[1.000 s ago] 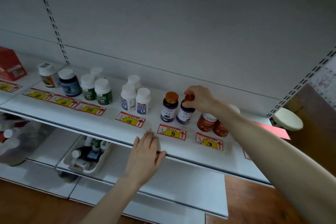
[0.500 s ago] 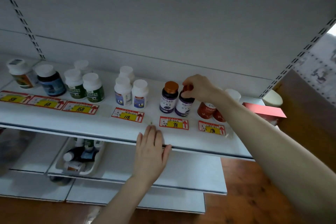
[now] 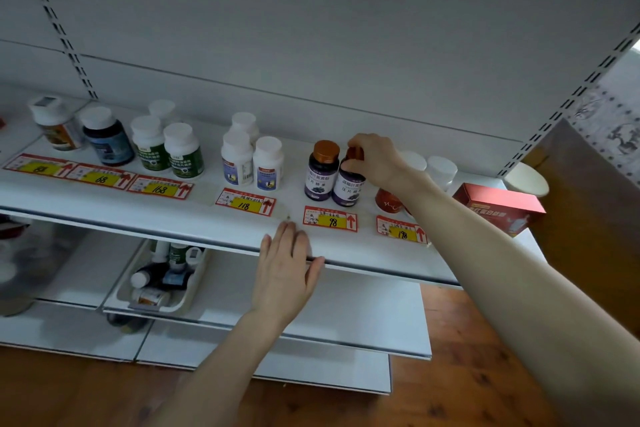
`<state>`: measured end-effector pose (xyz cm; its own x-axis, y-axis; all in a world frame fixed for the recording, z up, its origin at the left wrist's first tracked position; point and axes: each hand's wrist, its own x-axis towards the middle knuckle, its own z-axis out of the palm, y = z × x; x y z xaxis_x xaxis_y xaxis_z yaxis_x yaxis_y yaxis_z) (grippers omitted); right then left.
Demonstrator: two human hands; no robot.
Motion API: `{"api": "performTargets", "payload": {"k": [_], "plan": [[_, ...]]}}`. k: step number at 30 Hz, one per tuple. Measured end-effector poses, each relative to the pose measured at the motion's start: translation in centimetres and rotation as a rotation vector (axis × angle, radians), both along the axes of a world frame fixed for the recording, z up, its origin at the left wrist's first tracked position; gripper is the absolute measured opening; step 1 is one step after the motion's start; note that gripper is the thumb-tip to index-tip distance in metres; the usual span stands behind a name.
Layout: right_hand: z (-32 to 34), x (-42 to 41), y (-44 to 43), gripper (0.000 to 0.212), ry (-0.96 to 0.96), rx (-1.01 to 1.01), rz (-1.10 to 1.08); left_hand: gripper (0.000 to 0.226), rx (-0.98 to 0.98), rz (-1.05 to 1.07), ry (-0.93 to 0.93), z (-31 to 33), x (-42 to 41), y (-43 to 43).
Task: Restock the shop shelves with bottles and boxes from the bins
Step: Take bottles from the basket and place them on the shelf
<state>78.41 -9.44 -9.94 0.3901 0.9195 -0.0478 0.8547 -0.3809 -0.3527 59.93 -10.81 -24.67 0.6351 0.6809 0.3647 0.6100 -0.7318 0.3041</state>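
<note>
Purple bottle (image 3: 349,189) behind the "98" tag (image 3: 330,219): right hand (image 3: 375,161) grips its cap (image 3: 355,153), left hand (image 3: 285,270) lies flat on the shelf (image 3: 207,218).

Only the viewpoint — red box (image 3: 498,206) front now in sight

White shelf (image 3: 207,215) carries upright bottles (image 3: 183,154), price labels (image 3: 330,218), a red box (image 3: 498,206), and possibly a bowl (image 3: 526,180) far right.

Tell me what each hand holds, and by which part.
The right hand grips the right-hand purple bottle by its brown cap, upright on the shelf. The left hand holds nothing; its straight fingers rest on the shelf's front edge.
</note>
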Motion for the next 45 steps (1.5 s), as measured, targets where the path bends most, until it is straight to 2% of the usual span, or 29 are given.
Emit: {"api": "performTargets", "payload": {"k": [3, 8, 12, 20, 24, 26, 29, 32, 36, 41, 45], "plan": [[-0.1, 0.0, -0.1, 0.039, 0.000, 0.007, 0.001, 0.049, 0.000, 0.007, 0.018, -0.2, 0.0, 0.0], [-0.2, 0.0, -0.2, 0.040, -0.002, 0.016, -0.003, 0.067, -0.022, 0.010, 0.048, 0.0, -0.1, 0.0], [-0.5, -0.1, -0.2, 0.040, -0.010, 0.043, -0.025, 0.055, -0.001, 0.018, 0.062, 0.2, -0.1, -0.1], [-0.8, 0.0, 0.1, 0.038, -0.029, 0.034, -0.054, 0.053, -0.017, 0.005, 0.069, 0.5, -0.2, 0.0], [-1.0, -0.4, -0.3, 0.046, -0.065, -0.002, -0.060, 0.037, -0.006, -0.052, 0.015, 0.9, -0.8, 0.2], [-1.1, -1.1, -0.8, 0.046, -0.105, 0.085, -0.092, 0.032, 0.049, -0.095, -0.025, 1.5, -1.6, 0.2], [-1.1, -3.0, -1.7, 0.035, -0.170, 0.277, -0.099, 0.034, 0.094, -0.193, -0.132, 2.8, -3.6, 0.2], [-1.5, -6.0, -1.5, 0.026, -0.203, 0.395, 0.000, 0.031, 0.161, -0.235, -0.219, 3.6, -7.1, 0.6], [-2.1, -13.1, 0.1, 0.021, -0.177, 0.472, 0.080, 0.026, 0.128, -0.263, -0.200, 2.3, -14.1, 2.2], [-6.1, -25.9, 2.4, 0.018, -0.021, 0.509, 0.093, 0.034, -0.020, -0.210, -0.024, -1.6, -25.9, 5.9], [-10.5, -33.2, 3.9, 0.018, 0.113, 0.390, 0.162, 0.033, -0.100, -0.164, 0.111, -4.8, -33.4, 9.2]]}}
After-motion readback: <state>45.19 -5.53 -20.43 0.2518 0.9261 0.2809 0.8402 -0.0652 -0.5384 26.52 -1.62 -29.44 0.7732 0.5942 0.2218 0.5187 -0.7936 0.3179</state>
